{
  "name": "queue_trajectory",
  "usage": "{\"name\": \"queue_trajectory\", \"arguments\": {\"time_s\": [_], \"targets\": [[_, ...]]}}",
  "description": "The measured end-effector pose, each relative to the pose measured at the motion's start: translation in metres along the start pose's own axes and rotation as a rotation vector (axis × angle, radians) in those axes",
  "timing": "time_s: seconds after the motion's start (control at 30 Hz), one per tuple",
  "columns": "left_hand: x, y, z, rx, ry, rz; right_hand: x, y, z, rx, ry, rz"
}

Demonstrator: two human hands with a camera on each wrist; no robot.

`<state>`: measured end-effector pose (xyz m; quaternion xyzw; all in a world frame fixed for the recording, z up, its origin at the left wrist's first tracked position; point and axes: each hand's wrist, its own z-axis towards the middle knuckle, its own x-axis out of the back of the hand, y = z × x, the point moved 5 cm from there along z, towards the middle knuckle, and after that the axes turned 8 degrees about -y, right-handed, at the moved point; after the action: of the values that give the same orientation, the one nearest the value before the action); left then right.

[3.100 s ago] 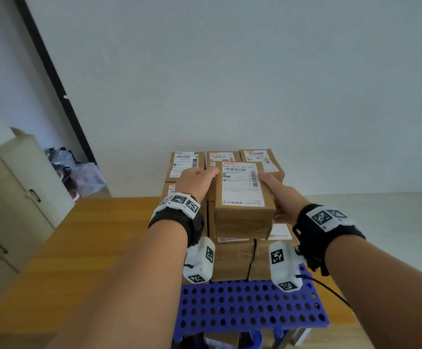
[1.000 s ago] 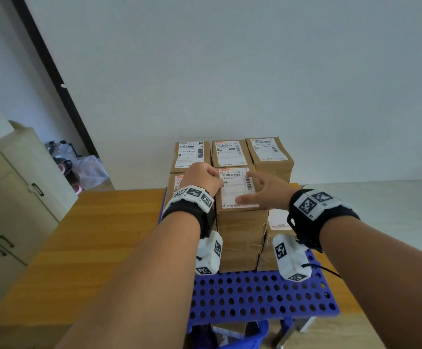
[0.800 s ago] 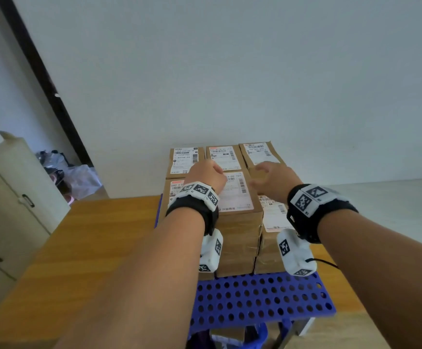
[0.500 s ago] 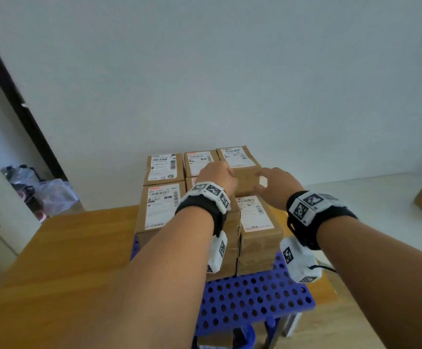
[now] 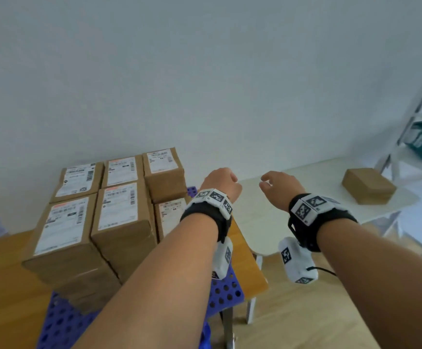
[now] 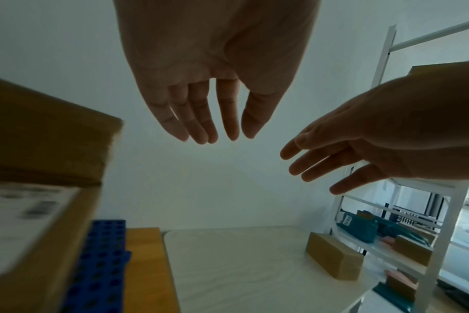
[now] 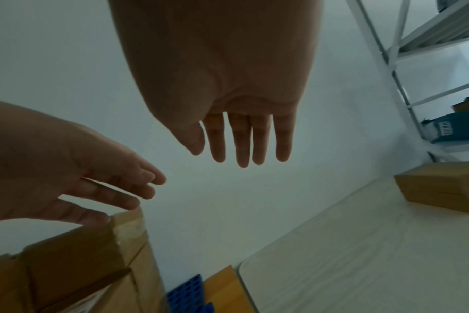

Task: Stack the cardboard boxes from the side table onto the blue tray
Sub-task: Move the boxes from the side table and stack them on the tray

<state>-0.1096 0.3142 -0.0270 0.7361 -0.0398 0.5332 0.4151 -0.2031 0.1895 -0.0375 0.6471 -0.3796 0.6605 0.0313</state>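
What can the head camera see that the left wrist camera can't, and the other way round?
Only the head view shows the white shipping labels on top of the stacked brown cardboard boxes and the black wrist straps. Only the left wrist view shows both palms from below, the left hand with its fingers relaxed. Both show the right hand, the perforated blue plastic tray and the lone cardboard box on the white side table.

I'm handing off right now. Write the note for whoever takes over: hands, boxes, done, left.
Left hand: open, holding nothing, in the air beside the stack.
Right hand: open, holding nothing, over the side table.
Stacked boxes sit on the blue tray.
Left: one box remains visible on the side table; carry it over to the tray.
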Motion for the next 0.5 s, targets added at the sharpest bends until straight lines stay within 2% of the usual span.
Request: {"name": "queue_trajectory", "arguments": {"time_s": [0.17, 0.5], "targets": [[-0.056, 0.044, 0.024, 0.034, -0.024, -0.132, 0.017, 0.065, 0.009, -0.032, -0.001, 0.007], [-0.158, 0.115, 0.051, 0.020, -0.110, -0.089, 0.037, 0.199, 0.015, -0.111, -0.040, 0.006]]}}
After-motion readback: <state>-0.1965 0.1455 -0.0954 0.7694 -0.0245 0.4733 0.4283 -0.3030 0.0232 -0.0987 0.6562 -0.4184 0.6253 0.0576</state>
